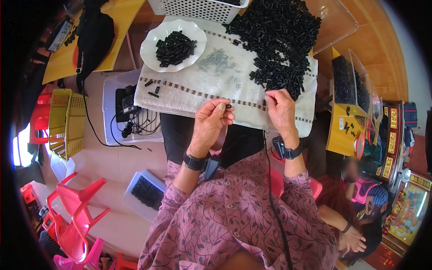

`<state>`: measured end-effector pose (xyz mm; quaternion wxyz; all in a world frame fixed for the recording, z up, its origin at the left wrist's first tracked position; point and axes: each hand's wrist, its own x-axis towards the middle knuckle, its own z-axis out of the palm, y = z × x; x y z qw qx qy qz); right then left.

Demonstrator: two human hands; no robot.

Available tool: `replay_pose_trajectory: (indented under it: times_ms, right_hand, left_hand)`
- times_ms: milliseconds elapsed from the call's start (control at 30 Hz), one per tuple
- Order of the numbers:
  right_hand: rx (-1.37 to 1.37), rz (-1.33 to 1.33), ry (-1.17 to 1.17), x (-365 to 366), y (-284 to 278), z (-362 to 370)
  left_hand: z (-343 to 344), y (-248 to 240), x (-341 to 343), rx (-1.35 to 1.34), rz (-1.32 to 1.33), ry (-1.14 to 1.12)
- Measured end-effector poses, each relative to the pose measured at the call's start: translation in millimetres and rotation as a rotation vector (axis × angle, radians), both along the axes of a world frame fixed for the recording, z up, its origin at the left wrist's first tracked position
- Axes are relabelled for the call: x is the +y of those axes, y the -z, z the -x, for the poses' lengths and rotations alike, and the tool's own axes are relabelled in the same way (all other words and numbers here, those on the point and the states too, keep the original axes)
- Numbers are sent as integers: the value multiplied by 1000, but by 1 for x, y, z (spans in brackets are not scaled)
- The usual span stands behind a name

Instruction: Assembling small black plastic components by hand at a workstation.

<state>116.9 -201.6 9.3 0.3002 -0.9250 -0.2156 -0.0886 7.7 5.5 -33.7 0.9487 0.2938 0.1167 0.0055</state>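
Before me a cloth (180, 102) lies spread. At its far left sits a plate (149, 47) with a pile of pieces (174, 49) in it; right of that lie pin-like bits (216, 61), and farther right spreads a heap (281, 49) of pieces. Behind the plate, slightly right, stands a basket (193, 12). Loose pieces (154, 95) lie at the near left. My left hand (210, 120) is at the near edge, my right hand (281, 110) just before the heap. Left of the cloth is a bin (108, 99) with cables (135, 126) in it; nearer me, a tub (135, 204).

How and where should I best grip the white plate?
Probably pinch the plate's left rim, coming from the left: the wavy edge there is bare and seems to jut past the cloth, while black pieces are heaped in the middle.
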Motion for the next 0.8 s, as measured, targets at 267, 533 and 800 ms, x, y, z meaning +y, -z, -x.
replay_pose_trajectory:
  times_ms: [267, 533, 800]
  right_hand:
    - [70, 144, -1, -1, 9, 12]
    - [560, -447, 28, 15, -15, 24]
    - [699, -506, -23, 21, -22, 31]
  left_hand:
    - [1, -3, -2, -10, -2, -5]
    - [2, -7, -5, -3, -11, -5]
    - [2, -8, -4, -3, -28, -5]
